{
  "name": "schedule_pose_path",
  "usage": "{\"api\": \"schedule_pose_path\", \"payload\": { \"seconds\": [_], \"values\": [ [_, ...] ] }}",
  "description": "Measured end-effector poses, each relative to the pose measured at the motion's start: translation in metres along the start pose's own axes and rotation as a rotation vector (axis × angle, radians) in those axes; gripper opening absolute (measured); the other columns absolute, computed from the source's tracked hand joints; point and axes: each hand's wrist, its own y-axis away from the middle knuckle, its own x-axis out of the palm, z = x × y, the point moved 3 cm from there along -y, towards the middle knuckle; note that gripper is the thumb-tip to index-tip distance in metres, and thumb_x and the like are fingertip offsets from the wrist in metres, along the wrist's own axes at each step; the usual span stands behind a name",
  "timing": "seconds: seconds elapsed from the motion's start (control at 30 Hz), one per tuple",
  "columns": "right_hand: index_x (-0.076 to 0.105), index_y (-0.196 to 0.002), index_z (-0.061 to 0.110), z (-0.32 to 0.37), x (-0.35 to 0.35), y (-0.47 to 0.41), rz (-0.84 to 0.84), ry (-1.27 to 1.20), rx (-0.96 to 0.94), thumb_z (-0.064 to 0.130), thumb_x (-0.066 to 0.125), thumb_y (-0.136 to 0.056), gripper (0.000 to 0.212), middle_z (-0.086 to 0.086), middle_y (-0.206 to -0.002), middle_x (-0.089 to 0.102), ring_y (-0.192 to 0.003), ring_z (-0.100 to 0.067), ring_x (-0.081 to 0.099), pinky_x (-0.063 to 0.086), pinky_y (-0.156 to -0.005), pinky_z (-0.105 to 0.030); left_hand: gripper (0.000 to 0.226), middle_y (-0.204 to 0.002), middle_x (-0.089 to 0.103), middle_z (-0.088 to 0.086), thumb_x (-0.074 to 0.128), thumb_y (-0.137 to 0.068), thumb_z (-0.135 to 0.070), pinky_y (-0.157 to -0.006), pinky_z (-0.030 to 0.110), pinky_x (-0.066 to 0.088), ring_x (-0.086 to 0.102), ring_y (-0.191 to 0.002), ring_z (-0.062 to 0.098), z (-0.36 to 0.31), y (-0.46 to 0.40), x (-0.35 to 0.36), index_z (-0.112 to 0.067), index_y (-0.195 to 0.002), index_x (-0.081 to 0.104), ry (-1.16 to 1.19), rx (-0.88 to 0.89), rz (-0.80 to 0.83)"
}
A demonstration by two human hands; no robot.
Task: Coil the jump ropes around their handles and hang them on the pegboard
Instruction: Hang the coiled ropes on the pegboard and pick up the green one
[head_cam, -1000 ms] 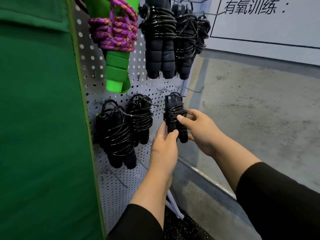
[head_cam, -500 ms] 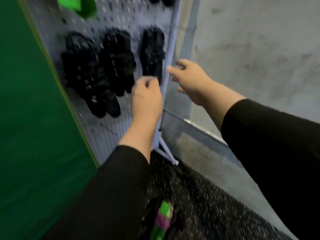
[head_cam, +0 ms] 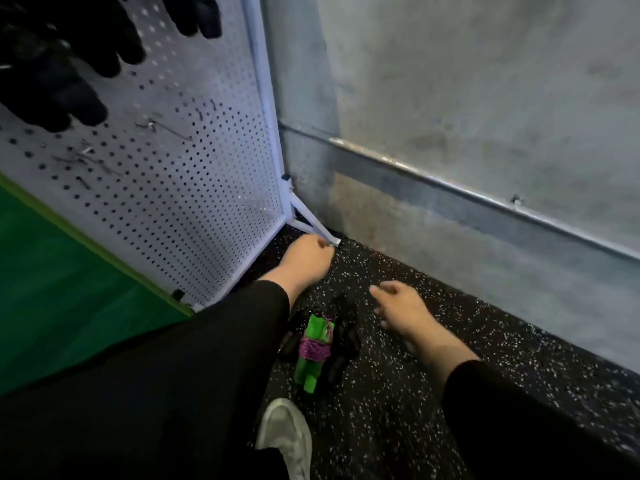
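Observation:
A green-handled jump rope (head_cam: 313, 351) wound with purple cord lies on the speckled black floor, with black jump ropes (head_cam: 344, 336) lying around it. Both hands are low over the floor. My left hand (head_cam: 306, 259) hangs by the pegboard's foot with loosely curled fingers and holds nothing. My right hand (head_cam: 398, 308) is relaxed just right of the pile, apart from it and empty. The white pegboard (head_cam: 194, 188) stands at left, with black coiled ropes (head_cam: 65, 57) hanging at its top and bare hooks (head_cam: 162, 128) below them.
A green panel (head_cam: 52, 289) borders the pegboard on the left. A grey concrete wall (head_cam: 467, 98) with a metal rail (head_cam: 450, 188) runs along the right. My white shoe (head_cam: 287, 441) stands on the floor just below the rope pile.
Both hands let go of the black rope hung on the pegboard and dropped to the floor. The view swung down to the rope pile.

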Motion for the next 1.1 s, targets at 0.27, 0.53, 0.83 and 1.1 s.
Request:
{"api": "schedule_pose_path", "payload": {
  "seconds": [0.27, 0.53, 0.83, 1.1],
  "values": [
    [0.044, -0.148, 0.002, -0.08, 0.088, -0.02, 0.237, -0.076, 0.157, 0.024, 0.057, -0.102, 0.053, -0.013, -0.128, 0.067, -0.114, -0.024, 0.064, 0.051, -0.101, -0.04, 0.037, -0.128, 0.063, 0.022, 0.056, -0.1, -0.027, -0.098, 0.035, 0.047, 0.059, -0.119, 0.037, 0.131, -0.016, 0.096, 0.001, -0.125, 0.057, -0.164, -0.265, 0.149],
    [0.062, -0.118, 0.017, -0.099, 0.138, -0.028, 0.268, -0.065, 0.202, 0.019, 0.053, -0.102, 0.019, -0.003, -0.1, 0.068, -0.078, -0.014, 0.06, 0.05, -0.076, -0.035, 0.03, -0.119, 0.067, 0.018, 0.058, -0.098, -0.023, -0.091, 0.035, 0.047, 0.062, -0.112, 0.034, 0.173, -0.013, 0.129, -0.004, -0.122, 0.059, -0.204, -0.279, 0.191],
    [0.066, -0.125, 0.016, -0.085, 0.135, -0.018, 0.194, -0.224, 0.106, 0.004, 0.052, -0.099, 0.032, -0.002, -0.106, 0.073, -0.097, -0.016, 0.068, 0.053, -0.08, -0.024, 0.036, -0.108, 0.071, 0.007, 0.068, -0.092, -0.022, -0.088, 0.035, 0.053, 0.068, -0.099, 0.024, 0.162, -0.007, 0.12, -0.015, -0.126, 0.067, -0.051, -0.169, 0.081],
    [0.065, -0.123, 0.024, -0.035, 0.108, 0.0, 0.117, -0.253, -0.054, 0.003, 0.047, -0.101, 0.036, 0.008, -0.103, 0.071, -0.094, -0.004, 0.067, 0.049, -0.076, -0.01, 0.029, -0.12, 0.059, 0.006, 0.054, -0.103, -0.023, -0.086, 0.026, 0.045, 0.06, -0.103, 0.017, 0.118, 0.001, 0.093, -0.015, -0.131, 0.052, 0.116, -0.029, -0.058]
  ]
}}
